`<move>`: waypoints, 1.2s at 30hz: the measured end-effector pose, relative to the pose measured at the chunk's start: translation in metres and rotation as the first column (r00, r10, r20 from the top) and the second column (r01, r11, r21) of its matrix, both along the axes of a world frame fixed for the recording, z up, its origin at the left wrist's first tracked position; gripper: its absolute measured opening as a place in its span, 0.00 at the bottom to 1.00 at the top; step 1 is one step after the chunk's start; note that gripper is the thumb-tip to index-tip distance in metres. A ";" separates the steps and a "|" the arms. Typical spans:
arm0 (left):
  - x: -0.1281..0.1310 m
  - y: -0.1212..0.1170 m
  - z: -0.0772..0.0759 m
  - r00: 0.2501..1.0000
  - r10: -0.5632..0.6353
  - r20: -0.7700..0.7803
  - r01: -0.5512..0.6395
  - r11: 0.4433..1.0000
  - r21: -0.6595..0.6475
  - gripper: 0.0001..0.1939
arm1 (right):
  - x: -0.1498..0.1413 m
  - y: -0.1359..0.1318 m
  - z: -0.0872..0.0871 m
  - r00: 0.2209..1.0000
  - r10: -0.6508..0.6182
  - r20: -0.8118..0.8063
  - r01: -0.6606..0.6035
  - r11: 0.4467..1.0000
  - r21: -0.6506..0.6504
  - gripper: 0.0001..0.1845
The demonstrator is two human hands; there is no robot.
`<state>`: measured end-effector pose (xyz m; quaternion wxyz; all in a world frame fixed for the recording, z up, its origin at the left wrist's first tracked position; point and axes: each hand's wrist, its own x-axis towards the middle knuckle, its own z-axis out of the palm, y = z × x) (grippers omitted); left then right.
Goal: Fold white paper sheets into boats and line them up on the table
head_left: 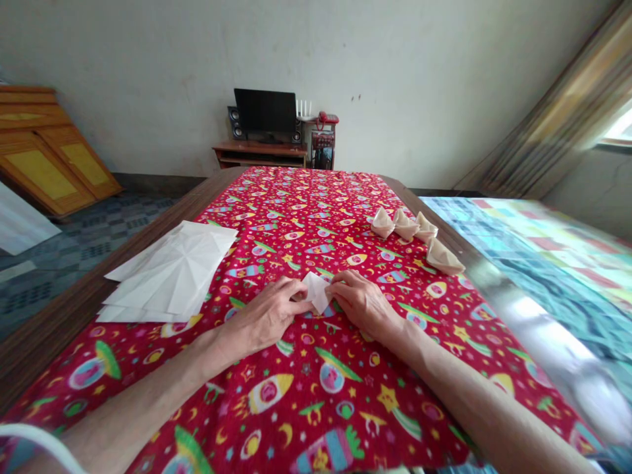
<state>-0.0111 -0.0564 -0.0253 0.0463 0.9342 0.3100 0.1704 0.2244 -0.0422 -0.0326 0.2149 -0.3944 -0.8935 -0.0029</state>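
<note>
While I stand here in the room, the long surface (54, 336) stretches away from the person, its dark wood showing along the sides of a red cloth (316, 359) printed with rockets, stars and moons. Near the middle of the cloth is a small folded paper (316, 293), white and creased. The left hand (274, 306) has its grip pinched on the paper's left side, and the right hand (364, 304) pinches the right side with its fingertips. Over on the left lies a fanned pile of white sheets (185, 273), the top one marked with creases spreading from its centre. To the right, four folded paper shapes (444, 257) sit close together near the cloth's edge.

Beyond the far end, a low wooden stand (261, 151) holds a dark screen (265, 110) against a pale, stained wall (395, 79); a red telephone (322, 120) sits just beside it. A wooden cupboard (54, 161) with yellow panels stands on the left, above a checked floor (138, 207). On the right, a striped curtain (538, 125) hangs slanting by a bright window (621, 128).
</note>
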 end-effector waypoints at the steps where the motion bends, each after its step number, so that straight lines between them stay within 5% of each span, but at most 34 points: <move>1: 0.000 -0.001 0.000 0.999 0.008 -0.041 -0.007 1.000 0.019 0.22 | 0.000 -0.001 0.001 1.000 0.010 0.010 -0.010 1.000 0.014 0.12; 5: -0.001 -0.001 0.003 0.995 -0.004 -0.104 0.008 0.999 0.044 0.23 | -0.001 -0.008 0.008 0.994 0.053 0.092 -0.061 0.994 0.089 0.11; 9: -0.004 0.004 0.004 0.996 -0.092 -0.004 0.093 0.995 0.042 0.16 | -0.001 -0.013 0.013 0.965 0.212 0.155 -0.228 0.969 0.098 0.12; 13: -0.004 0.003 0.004 0.996 -0.030 0.080 0.024 0.997 0.075 0.09 | 0.001 -0.009 0.011 0.959 0.243 0.144 -0.256 0.963 0.083 0.13; 24: 0.009 -0.006 0.015 0.973 0.083 -0.215 -0.027 0.967 0.255 0.10 | -0.001 -0.002 0.012 0.969 0.236 0.069 -0.240 0.969 0.061 0.11; 32: 0.006 0.004 -0.001 0.974 0.166 0.155 -0.175 0.983 0.050 0.06 | -0.005 0.008 -0.002 0.964 0.149 -0.219 -0.164 0.985 -0.054 0.11; 36: 0.006 0.009 -0.007 0.927 0.265 0.264 -0.254 0.964 -0.076 0.05 | -0.008 0.015 -0.005 0.955 -0.013 -0.297 -0.038 0.986 -0.165 0.10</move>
